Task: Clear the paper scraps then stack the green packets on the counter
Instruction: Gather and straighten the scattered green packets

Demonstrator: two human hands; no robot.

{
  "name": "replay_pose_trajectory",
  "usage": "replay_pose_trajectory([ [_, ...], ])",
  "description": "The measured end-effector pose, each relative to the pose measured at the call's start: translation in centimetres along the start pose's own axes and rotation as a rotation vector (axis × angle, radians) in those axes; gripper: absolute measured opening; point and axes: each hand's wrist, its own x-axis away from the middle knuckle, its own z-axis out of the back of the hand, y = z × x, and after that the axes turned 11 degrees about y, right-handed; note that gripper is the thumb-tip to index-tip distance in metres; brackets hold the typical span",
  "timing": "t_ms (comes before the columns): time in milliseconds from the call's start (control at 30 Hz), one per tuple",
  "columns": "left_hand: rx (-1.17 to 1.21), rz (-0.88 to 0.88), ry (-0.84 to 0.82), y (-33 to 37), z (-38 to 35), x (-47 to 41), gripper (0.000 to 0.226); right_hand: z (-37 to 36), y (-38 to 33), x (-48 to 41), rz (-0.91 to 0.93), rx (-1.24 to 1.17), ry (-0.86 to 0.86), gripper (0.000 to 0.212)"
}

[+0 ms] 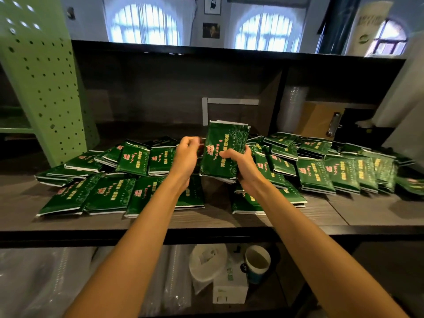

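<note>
Green packets (110, 193) are spread in loose rows all over the dark desk (367, 212). A small bundle (226, 148) of them is held up on end above the middle of the desk. The bundle is gripped near its bottom by the right hand (238, 161), with the fingers wrapped over the front. The left hand (187, 154) is curled at the bundle's left edge; whether the edge is pinched cannot be told. On the shelf (273, 293) below, a paper cup (257, 262) is seen beside a white box (229, 288).
</note>
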Motion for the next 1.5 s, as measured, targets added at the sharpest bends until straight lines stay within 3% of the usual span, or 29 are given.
replay_pose_trajectory([
  [67, -0.248, -0.066, 0.183, -0.9, 0.9, -0.4, 0.021, -0.2, -0.1, 0.3, 0.004, -0.012, 0.024, 0.114],
  [100, -0.425, -0.087, 0.185, -1.5, 1.3, -0.6, 0.023, -0.3, 0.0, 0.5, 0.008, -0.023, 0.031, 0.113],
  [167, -0.708, -0.035, -0.012, -2.8, 2.0, -0.5, 0.037, -0.4, 0.0, 0.9, 0.008, -0.048, 0.038, 0.125],
  [267, -1.021, -0.020, -0.209, -4.2, 2.2, 0.2, 0.082, -0.8, -0.1, 1.6, 0.021, -0.046, 0.039, 0.126],
  [400, -1.043, -0.084, -0.167, -3.9, 2.6, 0.5, 0.078, -0.7, 0.1, 2.2, 0.035, 0.006, -0.013, 0.112],
  [567, -1.119, -0.007, -0.205, -2.8, 4.1, -0.5, 0.064, -1.2, 0.3, 3.2, 0.027, 0.033, -0.105, 0.122],
  [667, -0.945, -0.078, -0.094, -3.4, 4.9, -1.3, 0.051, -1.3, 0.3, 3.6, 0.038, 0.085, -0.173, 0.118],
  [767, -0.411, -0.178, 0.086, -2.8, 4.7, 0.0, 0.030, -1.1, 0.3, 4.3, 0.062, 0.152, -0.245, 0.109],
  [867, 0.076, -0.030, -0.107, -0.5, 3.5, 2.7, 0.041, -0.8, -0.1, 4.9, 0.046, 0.173, -0.317, 0.099],
  [933, 0.196, 0.022, -0.209, 0.2, 2.7, 3.4, 0.049, -0.8, -0.5, 4.9, 0.064, 0.178, -0.320, 0.098],
  [1033, 0.277, 0.061, -0.220, 1.0, 2.1, 3.4, 0.047, -0.7, -1.1, 4.8, 0.098, 0.228, -0.290, 0.099],
  [1200, 0.172, 0.167, -0.186, 2.1, 1.8, 2.5, 0.034, -0.4, -1.8, 4.9, 0.093, 0.269, -0.333, 0.102],
  [1300, 0.163, 0.238, -0.150, 2.4, 2.0, 2.0, 0.050, -0.3, -1.7, 4.8, 0.074, 0.268, -0.352, 0.100],
  [1433, 0.132, 0.266, -0.204, 2.7, 1.8, 1.9, 0.054, -0.1, -1.5, 5.1, 0.085, 0.300, -0.367, 0.100],
  [1500, 0.102, 0.265, -0.225, 2.9, 1.8, 1.8, 0.045, 0.1, -1.8, 5.2, 0.090, 0.326, -0.346, 0.100],
])
